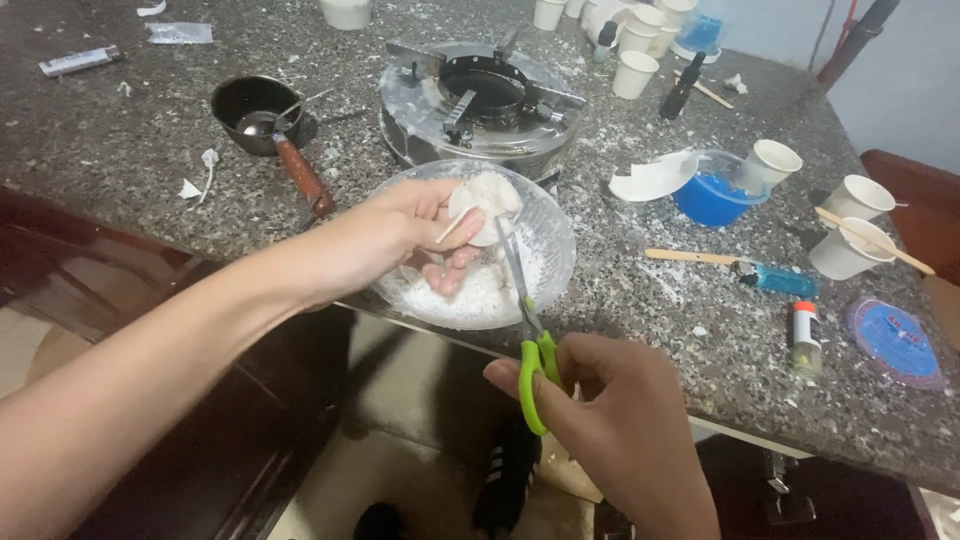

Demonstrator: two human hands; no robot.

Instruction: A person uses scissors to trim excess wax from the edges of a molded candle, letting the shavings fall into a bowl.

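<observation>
you're at a home craft bench (120,150): speckled stone top spattered with white wax, a gas burner (480,105), small melting pot (255,110), and paper cups (635,72) scattered about.

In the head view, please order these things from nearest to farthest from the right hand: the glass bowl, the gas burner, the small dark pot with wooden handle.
Measured from the right hand, which holds green scissors:
1. The glass bowl, just above the hand, at the counter edge.
2. The gas burner, behind the bowl, further up.
3. The small dark pot, far to the upper left.
</observation>
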